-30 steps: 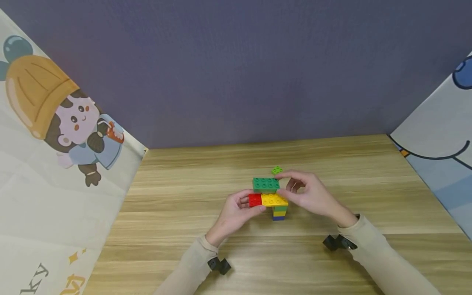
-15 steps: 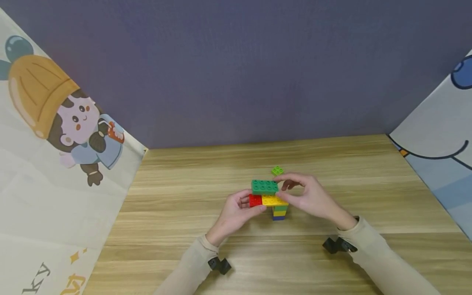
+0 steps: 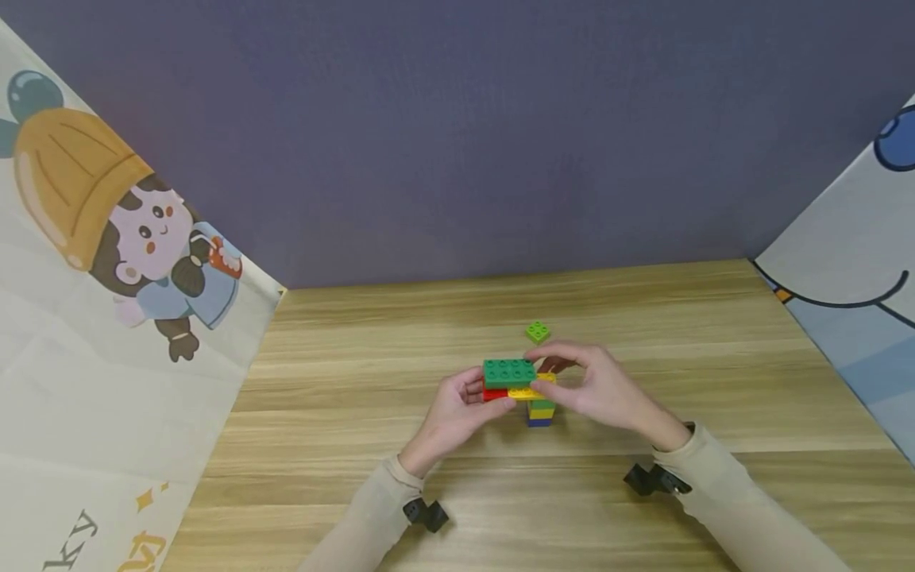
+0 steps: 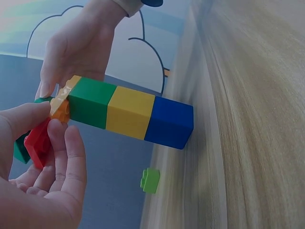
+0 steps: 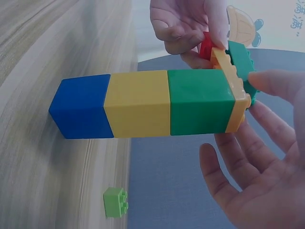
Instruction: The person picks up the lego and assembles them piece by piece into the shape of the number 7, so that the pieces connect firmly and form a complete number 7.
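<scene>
A tower of blue (image 5: pixel 81 106), yellow (image 5: pixel 138 104) and green (image 5: pixel 200 102) blocks stands upright on the table. A flat yellow-orange brick (image 3: pixel 546 379) caps it and juts out to the left, where a red brick (image 4: pixel 37 143) sits beside it at about the same height. My left hand (image 3: pixel 457 415) holds the red brick at this overhanging end, thumb along the front. Between thumb and fingers, my right hand (image 3: pixel 599 388) pinches the right end of a flat green studded brick (image 3: pixel 509 372). That brick lies over the red and yellow ones; whether its studs engage cannot be told.
Behind the tower, a small light-green brick (image 3: pixel 538 331) lies on the wooden table (image 3: pixel 343 413). A dark purple-grey panel (image 3: pixel 457 159) rises at the back edge, with printed cartoon panels (image 3: pixel 57 357) at both sides.
My right hand has brought the flat green brick down and slightly left, from behind the yellow brick to over the red and yellow ones. The left hand has stayed in place.
</scene>
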Demonstrator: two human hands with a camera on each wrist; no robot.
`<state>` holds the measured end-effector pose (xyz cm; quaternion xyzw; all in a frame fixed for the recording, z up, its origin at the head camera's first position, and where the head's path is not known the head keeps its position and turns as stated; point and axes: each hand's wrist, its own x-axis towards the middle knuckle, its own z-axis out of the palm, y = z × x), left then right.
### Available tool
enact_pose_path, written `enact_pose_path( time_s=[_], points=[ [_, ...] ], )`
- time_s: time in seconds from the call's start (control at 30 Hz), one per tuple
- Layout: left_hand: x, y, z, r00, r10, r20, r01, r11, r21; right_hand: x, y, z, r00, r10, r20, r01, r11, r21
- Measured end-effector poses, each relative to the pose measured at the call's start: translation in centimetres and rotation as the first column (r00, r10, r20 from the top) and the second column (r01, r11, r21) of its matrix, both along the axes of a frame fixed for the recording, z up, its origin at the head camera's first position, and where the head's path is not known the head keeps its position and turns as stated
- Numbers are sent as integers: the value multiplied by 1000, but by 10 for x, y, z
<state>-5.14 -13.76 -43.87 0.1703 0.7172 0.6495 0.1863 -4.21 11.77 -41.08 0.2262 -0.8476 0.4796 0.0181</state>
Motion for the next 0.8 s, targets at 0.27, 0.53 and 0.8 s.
enact_pose_path(
  time_s=[0.27, 0.53, 0.8],
  points=[
    [-1, 0, 0, 1000, -6, 18, 6, 1000, 14, 2, -2, -2, 1000, 3, -10, -3, 1000, 19],
    [-1, 0, -1, 1000, -10, 17, 10, 1000, 18, 3, -2, -4, 997, 12, -79, -10, 1000, 28],
    [0, 0, 1, 1000, -20, 17, 20, 999, 41, 5, -2, -4, 983, 29, -181, -20, 998, 55]
  ],
)
